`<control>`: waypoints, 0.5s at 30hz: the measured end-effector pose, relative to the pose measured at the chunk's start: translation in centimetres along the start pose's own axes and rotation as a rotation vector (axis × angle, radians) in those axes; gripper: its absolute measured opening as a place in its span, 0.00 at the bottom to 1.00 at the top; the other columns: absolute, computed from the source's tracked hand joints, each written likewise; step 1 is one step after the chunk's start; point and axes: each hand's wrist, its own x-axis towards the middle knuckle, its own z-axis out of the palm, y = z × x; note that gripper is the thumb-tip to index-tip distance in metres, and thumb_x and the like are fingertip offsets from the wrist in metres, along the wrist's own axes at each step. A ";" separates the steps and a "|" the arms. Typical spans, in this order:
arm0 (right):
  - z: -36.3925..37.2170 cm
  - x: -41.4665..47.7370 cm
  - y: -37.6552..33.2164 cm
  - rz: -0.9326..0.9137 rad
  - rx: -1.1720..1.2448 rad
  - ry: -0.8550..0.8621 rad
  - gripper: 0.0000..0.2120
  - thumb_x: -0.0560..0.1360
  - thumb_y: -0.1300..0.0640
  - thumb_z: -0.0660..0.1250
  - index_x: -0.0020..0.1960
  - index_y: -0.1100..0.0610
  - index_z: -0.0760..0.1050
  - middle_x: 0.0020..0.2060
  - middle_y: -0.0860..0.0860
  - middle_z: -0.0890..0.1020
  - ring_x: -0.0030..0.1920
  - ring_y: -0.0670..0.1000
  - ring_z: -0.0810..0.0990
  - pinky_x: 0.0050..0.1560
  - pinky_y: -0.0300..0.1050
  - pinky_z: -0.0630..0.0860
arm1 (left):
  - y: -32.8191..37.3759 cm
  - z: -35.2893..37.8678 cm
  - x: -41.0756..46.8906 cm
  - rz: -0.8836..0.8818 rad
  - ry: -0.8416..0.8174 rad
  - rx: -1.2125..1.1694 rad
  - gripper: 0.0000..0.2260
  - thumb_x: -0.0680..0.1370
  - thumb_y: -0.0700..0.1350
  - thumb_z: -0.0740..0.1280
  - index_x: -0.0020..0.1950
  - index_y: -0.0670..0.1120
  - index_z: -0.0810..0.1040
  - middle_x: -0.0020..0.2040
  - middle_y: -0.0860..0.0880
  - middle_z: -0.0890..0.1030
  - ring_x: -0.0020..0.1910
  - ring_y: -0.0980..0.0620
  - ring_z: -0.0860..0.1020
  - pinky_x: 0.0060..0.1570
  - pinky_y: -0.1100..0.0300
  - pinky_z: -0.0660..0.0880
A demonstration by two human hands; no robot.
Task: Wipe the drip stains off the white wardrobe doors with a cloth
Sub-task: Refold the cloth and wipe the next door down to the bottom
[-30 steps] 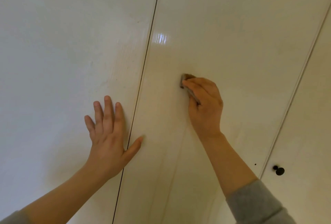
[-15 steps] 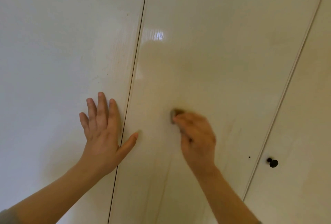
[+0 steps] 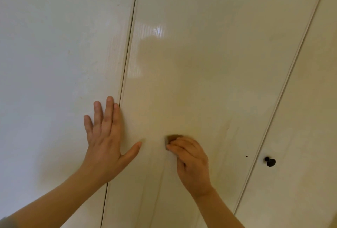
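Right hand (image 3: pixel 193 163) grips cloth (image 3: pixel 172 138), mostly hidden; left hand (image 3: pixel 104 143) flat on doors (image 3: pixel 218 60).

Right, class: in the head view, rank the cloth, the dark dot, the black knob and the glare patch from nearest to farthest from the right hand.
1. cloth, held by the right hand.
2. dark dot, to its right.
3. black knob, farther right still.
4. glare patch, high above.

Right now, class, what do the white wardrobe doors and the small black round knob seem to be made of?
The white wardrobe doors look like lacquered or laminated board, glossy: a bright glare reflects on the middle panel. The small black round knob looks matt, perhaps metal or painted wood; too small to tell.
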 end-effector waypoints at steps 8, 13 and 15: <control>-5.6 12.6 3.8 0.045 -0.108 0.398 0.15 0.70 0.76 0.66 0.51 0.62 0.84 0.51 0.50 0.82 0.54 0.51 0.79 0.59 0.41 0.75 | 0.5 0.3 0.0 -0.026 0.020 0.033 0.47 0.76 0.73 0.46 0.80 0.38 0.44 0.81 0.44 0.39 0.79 0.39 0.37 0.74 0.44 0.33; -3.3 10.1 4.6 0.035 -0.127 0.320 0.15 0.73 0.72 0.63 0.52 0.63 0.83 0.52 0.53 0.82 0.57 0.53 0.78 0.63 0.42 0.72 | 0.5 0.5 0.1 -0.031 0.033 0.048 0.47 0.75 0.73 0.46 0.80 0.38 0.45 0.81 0.43 0.40 0.79 0.39 0.38 0.74 0.43 0.33; -2.0 5.5 3.6 0.040 -0.117 0.240 0.15 0.76 0.69 0.60 0.53 0.61 0.84 0.51 0.55 0.84 0.57 0.53 0.78 0.62 0.47 0.74 | 0.5 0.6 0.2 -0.032 0.032 0.056 0.47 0.75 0.73 0.46 0.80 0.38 0.44 0.81 0.43 0.40 0.79 0.39 0.38 0.74 0.42 0.33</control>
